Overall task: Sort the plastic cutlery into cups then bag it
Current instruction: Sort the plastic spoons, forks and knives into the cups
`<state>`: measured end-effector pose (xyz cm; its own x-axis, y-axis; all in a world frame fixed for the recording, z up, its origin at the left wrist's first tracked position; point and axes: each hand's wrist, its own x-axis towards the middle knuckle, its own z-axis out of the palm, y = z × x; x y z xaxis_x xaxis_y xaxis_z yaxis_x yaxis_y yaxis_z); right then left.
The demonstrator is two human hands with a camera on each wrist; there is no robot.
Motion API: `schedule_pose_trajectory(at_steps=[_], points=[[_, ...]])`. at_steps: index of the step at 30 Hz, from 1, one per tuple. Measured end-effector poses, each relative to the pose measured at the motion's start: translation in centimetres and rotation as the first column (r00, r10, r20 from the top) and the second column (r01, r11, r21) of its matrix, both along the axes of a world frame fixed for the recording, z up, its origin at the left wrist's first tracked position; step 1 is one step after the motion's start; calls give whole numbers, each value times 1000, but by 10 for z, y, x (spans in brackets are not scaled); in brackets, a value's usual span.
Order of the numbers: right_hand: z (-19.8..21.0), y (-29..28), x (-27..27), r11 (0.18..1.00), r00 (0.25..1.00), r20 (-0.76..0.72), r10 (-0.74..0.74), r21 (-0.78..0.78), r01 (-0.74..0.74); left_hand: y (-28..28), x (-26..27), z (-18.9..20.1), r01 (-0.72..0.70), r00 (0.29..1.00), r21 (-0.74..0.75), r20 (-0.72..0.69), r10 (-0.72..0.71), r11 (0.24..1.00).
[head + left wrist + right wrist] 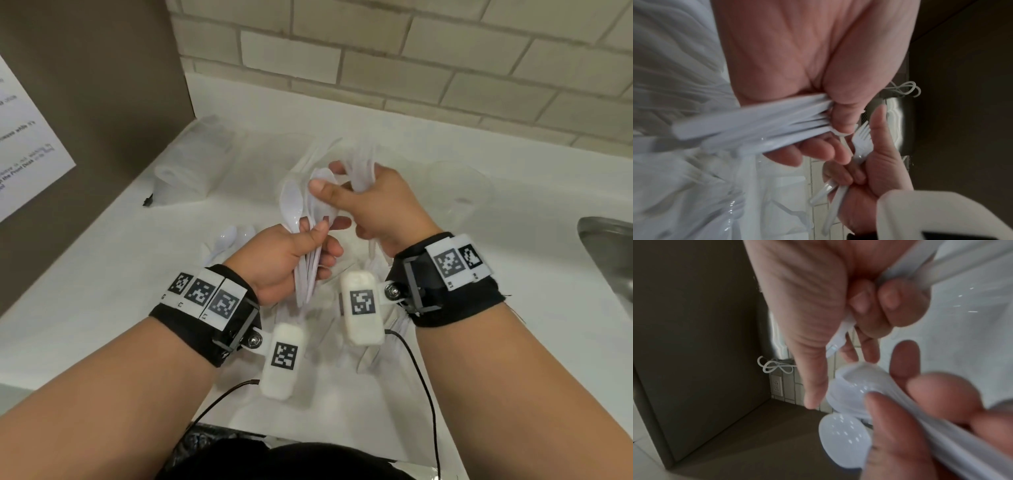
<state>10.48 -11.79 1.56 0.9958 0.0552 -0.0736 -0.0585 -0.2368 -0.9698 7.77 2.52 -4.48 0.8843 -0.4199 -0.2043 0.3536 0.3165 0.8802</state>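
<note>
My left hand [281, 263] gripping a spoon bunch [298, 212], my right hand [383, 205] clutching forks [359, 164], over the counter [479, 308], cups [191, 161] behind

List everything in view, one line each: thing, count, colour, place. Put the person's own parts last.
spoons: a bunch, white, bowls up in the left hand
forks: several, white, held in the right hand
loose cutlery: count unclear, white, scattered on the counter under and beside the hands
stack of cups: one stack, clear, lying on its side at the back left of the counter
single cup: one, clear, on the counter right of the hands
counter: one, white, below the tiled wall
sink: one, steel, right edge
paper notice: one, white, on the brown panel at left
left hand: grips the spoon handles
right hand: grips the forks
</note>
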Motion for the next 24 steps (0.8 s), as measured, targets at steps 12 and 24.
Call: schedule_pose_trajectory(at_steps=[12, 24], points=[[-14, -9, 2, 984, 993, -30, 110, 142, -105, -10, -3, 1, -85, 988, 272, 150, 45, 959], [6, -8, 3, 842, 932, 192, 307, -511, -172, -17, 1, 7, -208, 908, 718, 394, -141, 664]])
